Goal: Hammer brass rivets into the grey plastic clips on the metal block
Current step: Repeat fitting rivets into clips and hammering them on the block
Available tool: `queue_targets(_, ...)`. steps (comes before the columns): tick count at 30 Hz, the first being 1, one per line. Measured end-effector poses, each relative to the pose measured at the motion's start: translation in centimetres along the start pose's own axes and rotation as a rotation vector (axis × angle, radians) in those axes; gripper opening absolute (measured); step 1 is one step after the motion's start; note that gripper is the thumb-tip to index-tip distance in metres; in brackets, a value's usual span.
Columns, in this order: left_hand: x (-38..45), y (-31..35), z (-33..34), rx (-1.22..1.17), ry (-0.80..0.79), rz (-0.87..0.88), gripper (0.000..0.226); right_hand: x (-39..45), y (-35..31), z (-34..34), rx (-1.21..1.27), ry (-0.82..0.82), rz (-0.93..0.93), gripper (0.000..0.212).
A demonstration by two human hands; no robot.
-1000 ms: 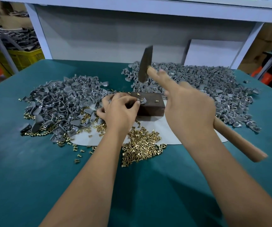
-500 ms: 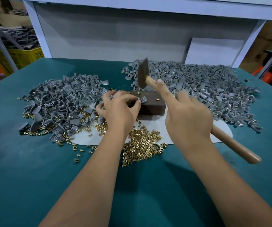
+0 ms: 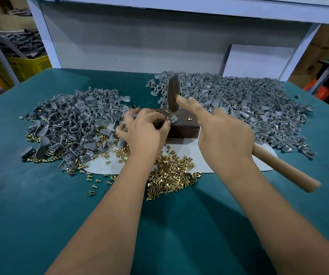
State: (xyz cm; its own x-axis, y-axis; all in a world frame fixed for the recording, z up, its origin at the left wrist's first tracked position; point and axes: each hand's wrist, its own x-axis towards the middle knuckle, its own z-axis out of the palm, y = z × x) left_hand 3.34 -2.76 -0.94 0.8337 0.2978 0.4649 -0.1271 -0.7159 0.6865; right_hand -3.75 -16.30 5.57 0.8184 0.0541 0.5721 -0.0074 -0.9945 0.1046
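Head: hammer point(image 3: 173, 94) just above block point(image 3: 183, 129)

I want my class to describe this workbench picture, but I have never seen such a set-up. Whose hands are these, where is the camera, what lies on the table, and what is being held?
There is no machine here: a person works with bare hands, and the camera sits on their head, looking forward and down. The right hand grips a hammer by its wooden handle, with its head just above a dark metal block. The left hand steadies a grey clip on top of that block. On the green table lie two heaps of grey clips, one on the left and a bigger one on the right, plus a pile of small brass rivets nearest the person.
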Motion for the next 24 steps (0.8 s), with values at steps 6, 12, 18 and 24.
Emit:
queue_targets(6,0.0,0.1,-0.1,-0.001,-0.041,-0.023,0.013,1.9,0.6,-1.2,0.138,0.136,0.094,0.061)
queue_targets(12,0.1,0.0,-0.3,0.033,-0.062,-0.025,0.017,1.7,1.3,0.1,0.188,-0.176,-0.03,0.056)
queue_targets(18,0.0,0.1,-0.1,-0.023,-0.038,-0.038,0.013,2.1,0.8,-0.6,0.164,0.003,-0.029,0.06)
queue_targets(24,-0.1,0.1,-0.2,-0.029,-0.033,-0.03,0.013,2.0,0.7,-0.7,0.08,0.007,-0.011,0.063)
